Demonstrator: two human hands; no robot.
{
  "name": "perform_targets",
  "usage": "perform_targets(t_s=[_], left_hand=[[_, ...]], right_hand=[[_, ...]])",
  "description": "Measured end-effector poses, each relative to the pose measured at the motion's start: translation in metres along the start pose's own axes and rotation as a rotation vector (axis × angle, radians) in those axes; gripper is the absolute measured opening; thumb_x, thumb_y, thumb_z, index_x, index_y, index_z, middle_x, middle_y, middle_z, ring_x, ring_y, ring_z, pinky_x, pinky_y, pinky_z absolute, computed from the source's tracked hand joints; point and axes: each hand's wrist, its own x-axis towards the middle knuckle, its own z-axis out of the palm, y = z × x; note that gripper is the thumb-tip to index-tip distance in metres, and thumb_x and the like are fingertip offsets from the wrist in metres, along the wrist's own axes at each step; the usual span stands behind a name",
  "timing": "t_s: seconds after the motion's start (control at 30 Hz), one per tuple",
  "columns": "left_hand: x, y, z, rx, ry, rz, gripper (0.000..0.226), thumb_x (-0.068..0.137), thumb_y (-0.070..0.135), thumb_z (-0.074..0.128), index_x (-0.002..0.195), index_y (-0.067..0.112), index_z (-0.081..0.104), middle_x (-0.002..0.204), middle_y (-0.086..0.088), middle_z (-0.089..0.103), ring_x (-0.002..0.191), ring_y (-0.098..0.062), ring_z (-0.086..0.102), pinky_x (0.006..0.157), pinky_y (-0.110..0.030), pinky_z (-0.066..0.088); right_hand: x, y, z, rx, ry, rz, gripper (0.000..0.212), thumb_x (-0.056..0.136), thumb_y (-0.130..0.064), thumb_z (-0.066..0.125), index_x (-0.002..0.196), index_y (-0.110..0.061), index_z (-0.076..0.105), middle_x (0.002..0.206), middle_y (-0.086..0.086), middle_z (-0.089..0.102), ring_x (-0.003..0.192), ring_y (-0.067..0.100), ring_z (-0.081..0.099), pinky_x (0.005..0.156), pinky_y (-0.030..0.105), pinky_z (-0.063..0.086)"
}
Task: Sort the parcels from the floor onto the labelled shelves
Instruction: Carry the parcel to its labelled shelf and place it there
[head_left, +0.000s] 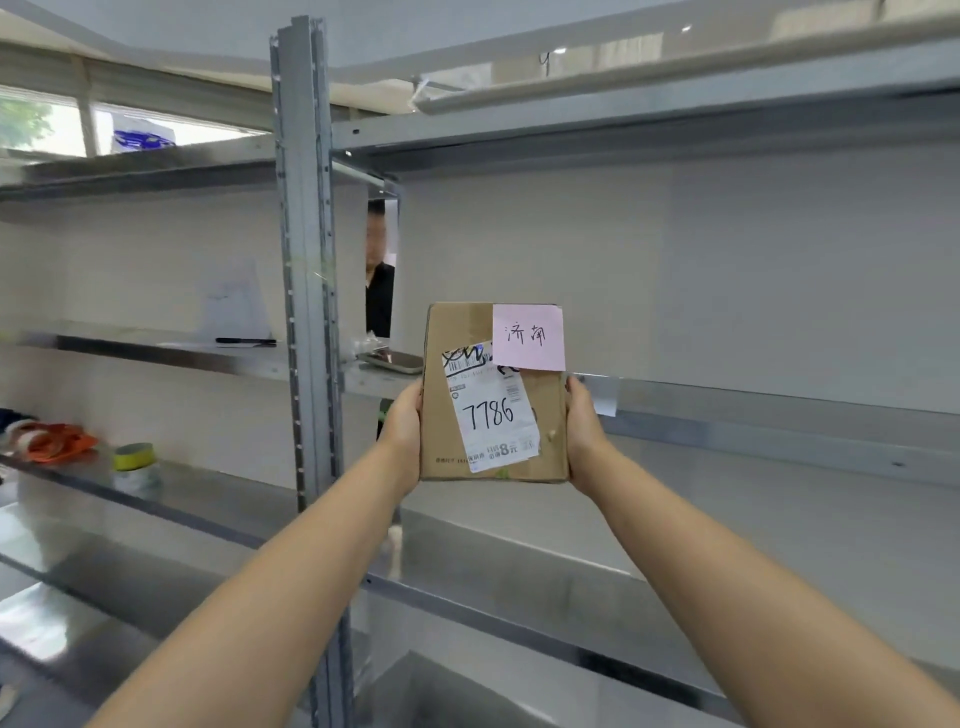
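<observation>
Two bare hands hold one flat brown cardboard parcel (493, 395) upright in front of the grey metal shelving unit (304, 260); we see it raised clear of every shelf, approx. level w/ the front lip of the middle right-hand shelf (753, 410). Left hand (402, 431) clamps the parcel's left edge, right hand (584, 431) the right edge; fingers are wrapped behind the box, so we can't tell how far they spread, only that both palms press the sides. On the parcel's face: a white shipping label (493, 415) w/ "7786" handwritten in black; a pink sticky note (529, 336) w/ handwritten characters at the top right corner, overlapping the label's upper part. Left bay, lower shelf: a yellow-green tape roll (134, 457) near an orange coil (57, 441). A dark phone-like slab (395, 361) lies on the middle shelf, just left of the parcel.
</observation>
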Motion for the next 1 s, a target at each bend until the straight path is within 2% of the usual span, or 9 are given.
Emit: perform_targets(t_s=[0.07,0.13,0.3,0.43,0.53,0.6,0.7,0.9,1.0], left_hand=[[0.0,-0.004,0.021,-0.011,-0.052,-0.003,0.047,0.096,0.046,0.034,0.084,0.022,0.072,0.081,-0.003,0.078,0.064,-0.021,0.074,0.055,-0.031,0.057],[-0.003,-0.006,0.047,0.003,-0.121,-0.003,0.048,0.095,0.05,0.033,0.085,0.025,0.073,0.083,-0.002,0.079,0.065,-0.021,0.075,0.061,-0.033,0.056],[-0.01,-0.015,0.12,0.017,-0.231,-0.026,0.053,0.094,0.055,0.03,0.089,0.027,0.075,0.086,0.0,0.079,0.073,-0.021,0.075,0.071,-0.037,0.057],[-0.021,-0.031,0.179,0.006,-0.293,-0.045,0.057,0.094,0.057,0.027,0.089,0.028,0.075,0.096,0.0,0.078,0.081,-0.022,0.074,0.078,-0.039,0.057],[-0.028,-0.043,0.221,0.029,-0.331,-0.042,0.058,0.095,0.056,0.024,0.089,0.029,0.075,0.094,0.002,0.078,0.088,-0.021,0.072,0.082,-0.038,0.056],[-0.034,-0.05,0.249,0.043,-0.357,-0.046,0.058,0.095,0.057,0.023,0.092,0.029,0.074,0.093,0.003,0.078,0.089,-0.022,0.071,0.081,-0.037,0.056],[-0.041,-0.061,0.287,0.039,-0.413,-0.056,0.058,0.097,0.055,0.021,0.092,0.029,0.073,0.083,0.005,0.078,0.089,-0.022,0.07,0.079,-0.035,0.055],[-0.064,-0.087,0.36,0.029,-0.522,-0.094,0.058,0.097,0.053,0.021,0.091,0.028,0.072,0.083,0.003,0.077,0.086,-0.022,0.07,0.083,-0.037,0.054],[-0.078,-0.099,0.39,0.022,-0.574,-0.107,0.058,0.097,0.053,0.021,0.089,0.028,0.072,0.08,0.004,0.078,0.082,-0.02,0.071,0.077,-0.036,0.055]], right_hand=[[-0.009,-0.008,-0.02,0.003,0.028,-0.012,0.053,0.092,-0.056,0.027,0.087,-0.026,0.07,0.084,-0.002,0.073,0.079,0.021,0.066,0.071,0.03,0.05],[-0.019,-0.021,-0.043,0.014,0.044,-0.039,0.054,0.092,-0.057,0.026,0.095,-0.025,0.07,0.092,0.0,0.073,0.085,0.022,0.066,0.072,0.031,0.051],[-0.047,-0.054,-0.11,0.01,0.122,-0.114,0.05,0.092,-0.052,0.028,0.086,-0.024,0.069,0.087,0.0,0.073,0.085,0.023,0.066,0.078,0.033,0.05],[-0.074,-0.072,-0.167,0.02,0.162,-0.148,0.049,0.094,-0.047,0.029,0.079,-0.023,0.069,0.077,-0.001,0.073,0.07,0.018,0.068,0.065,0.027,0.051],[-0.094,-0.08,-0.205,0.027,0.218,-0.185,0.047,0.092,-0.048,0.03,0.082,-0.023,0.068,0.085,0.002,0.072,0.081,0.023,0.067,0.072,0.031,0.049],[-0.106,-0.087,-0.229,0.038,0.267,-0.206,0.048,0.09,-0.051,0.03,0.085,-0.024,0.069,0.091,0.003,0.072,0.092,0.027,0.064,0.077,0.035,0.047],[-0.125,-0.097,-0.264,0.037,0.32,-0.222,0.049,0.09,-0.053,0.031,0.088,-0.024,0.07,0.096,0.005,0.072,0.094,0.028,0.065,0.084,0.038,0.048],[-0.168,-0.113,-0.335,0.025,0.391,-0.236,0.049,0.091,-0.051,0.029,0.081,-0.024,0.069,0.084,0.002,0.072,0.079,0.023,0.066,0.07,0.031,0.049],[-0.189,-0.117,-0.363,0.034,0.437,-0.231,0.05,0.086,-0.057,0.033,0.085,-0.025,0.07,0.095,0.004,0.073,0.09,0.028,0.067,0.075,0.034,0.05]])
